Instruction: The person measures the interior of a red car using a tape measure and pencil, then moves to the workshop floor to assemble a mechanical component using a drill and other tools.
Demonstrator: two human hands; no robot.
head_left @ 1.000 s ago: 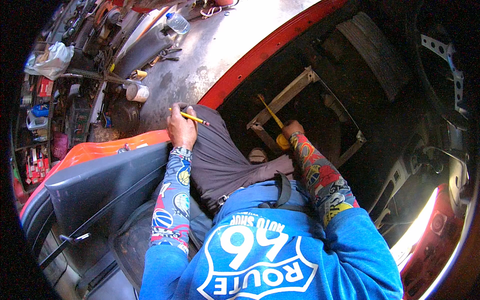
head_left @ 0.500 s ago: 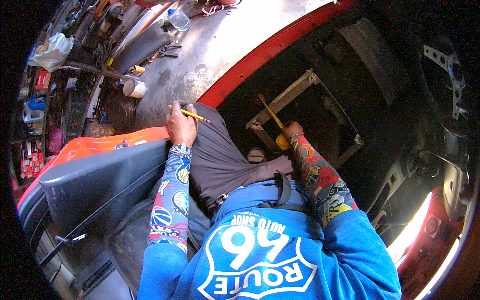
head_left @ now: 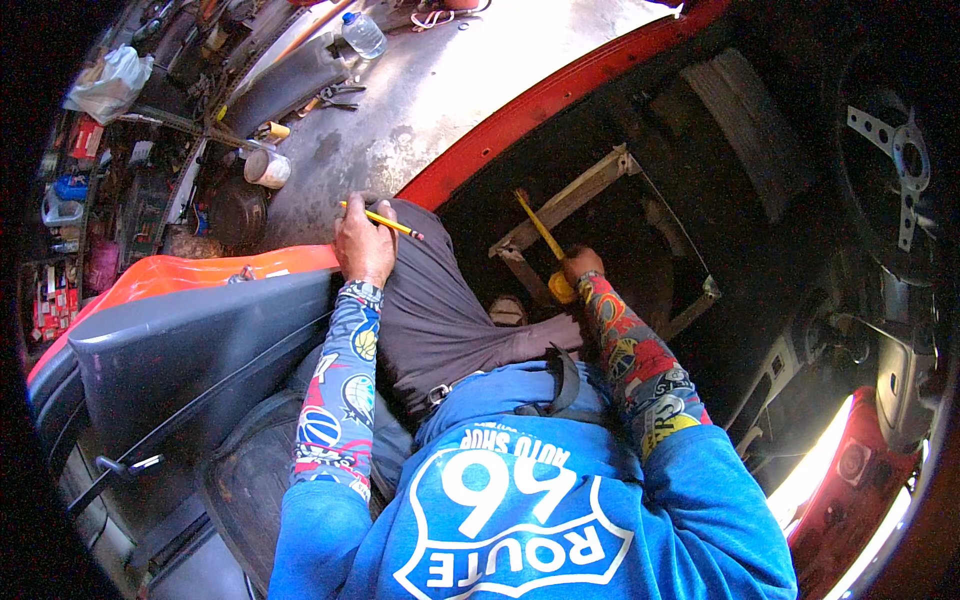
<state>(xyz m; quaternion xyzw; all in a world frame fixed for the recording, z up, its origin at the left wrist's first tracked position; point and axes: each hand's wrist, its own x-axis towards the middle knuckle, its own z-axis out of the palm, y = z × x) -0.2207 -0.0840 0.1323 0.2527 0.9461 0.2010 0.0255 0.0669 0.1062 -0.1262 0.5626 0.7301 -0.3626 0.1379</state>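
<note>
My left hand [head_left: 364,250] rests on my dark-trousered knee, closed around a yellow pencil [head_left: 403,228] whose eraser end points right. My right hand [head_left: 582,263] grips a yellow tape measure [head_left: 562,289] low in the dark footwell. Its drawn-out blade [head_left: 541,226] runs up and to the left, crossing over one bar of a rectangular metal frame [head_left: 592,182]. The frame lies on the dark car floor in front of me. Whether the blade touches the bar I cannot tell.
An open red and black car door [head_left: 190,325] stands on my left. The red sill [head_left: 485,150] crosses ahead; beyond it lie pliers [head_left: 338,98], a water bottle [head_left: 363,36] and a white tub [head_left: 267,168]. A steering wheel [head_left: 908,160] is at far right.
The whole view has shifted slightly. Both hands keep nearly the same places, the pencil and the tape measure still in them.
</note>
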